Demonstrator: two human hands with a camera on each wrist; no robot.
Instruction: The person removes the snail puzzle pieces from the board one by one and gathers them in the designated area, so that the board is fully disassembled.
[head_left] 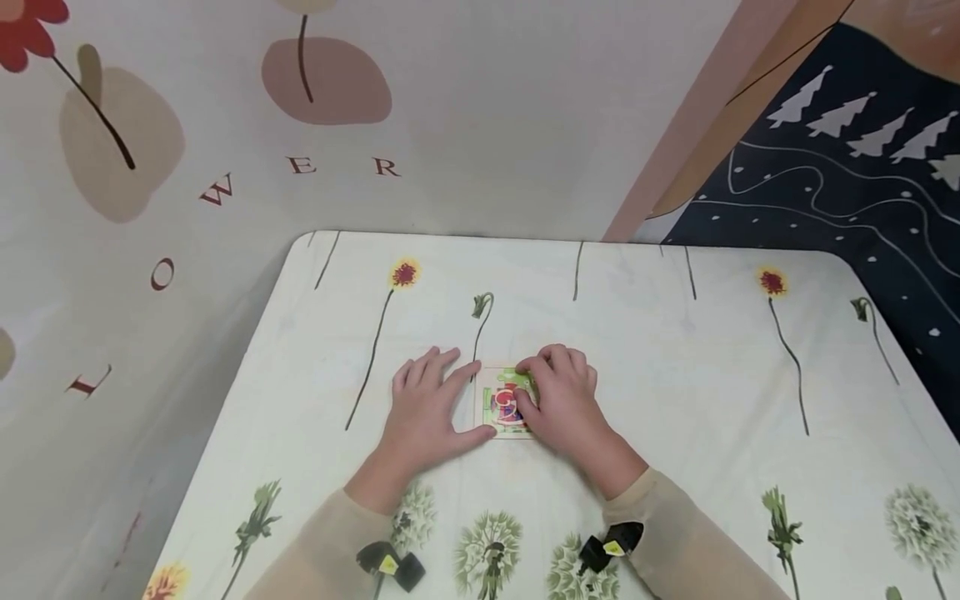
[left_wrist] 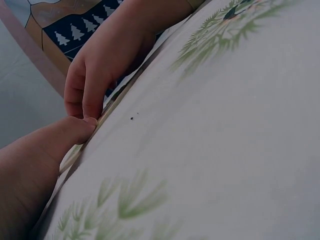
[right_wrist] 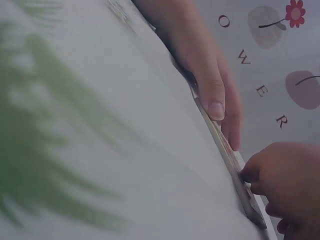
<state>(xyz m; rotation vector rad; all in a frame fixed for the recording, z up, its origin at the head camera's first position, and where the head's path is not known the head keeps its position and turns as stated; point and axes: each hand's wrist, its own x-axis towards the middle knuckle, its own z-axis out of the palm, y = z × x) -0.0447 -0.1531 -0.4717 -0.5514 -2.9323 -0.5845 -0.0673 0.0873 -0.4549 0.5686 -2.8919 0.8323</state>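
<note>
A small, thin square board (head_left: 487,402) with a colourful picture lies flat on the table. My left hand (head_left: 425,408) is spread at its left side, the thumb touching the lower left corner and the index finger reaching the upper left one. Over the board's right part is my right hand (head_left: 564,406), its fingers bent down onto the picture. In the right wrist view, the board's edge (right_wrist: 227,160) runs between the left thumb and the bent right fingers (right_wrist: 254,175). Whether the right fingers pinch a piece is hidden.
The table (head_left: 675,375) has a white cloth printed with flowers and dandelions. Behind it hangs a pale curtain (head_left: 487,125) with letters and flower shapes. A dark cloth (head_left: 825,183) with white trees is at the right. Both sleeves carry black straps (head_left: 390,567).
</note>
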